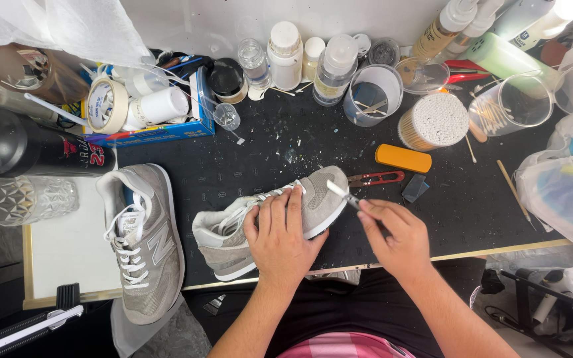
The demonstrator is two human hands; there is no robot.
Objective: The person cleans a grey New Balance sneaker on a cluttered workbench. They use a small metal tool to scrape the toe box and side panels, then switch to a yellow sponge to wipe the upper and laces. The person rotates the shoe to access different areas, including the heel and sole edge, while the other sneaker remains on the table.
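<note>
My left hand [278, 233] lies flat over a grey suede sneaker [319, 193] that rests on its side on the black cutting mat [247, 159], toe pointing right. My right hand [396, 235] grips a thin tool with a white tip [341, 192], and that tip touches the sneaker's toe. A second, matching grey sneaker [142, 245] stands upright on the left, partly on a white board [61, 248], laces up.
Red thread snips [374, 178], an orange block [403, 158] and a dark eraser-like piece [416, 187] lie just beyond the toe. Bottles, jars, a cup of cotton swabs [434, 120], tape rolls and a blue box crowd the mat's far edge. Plastic bags sit at right.
</note>
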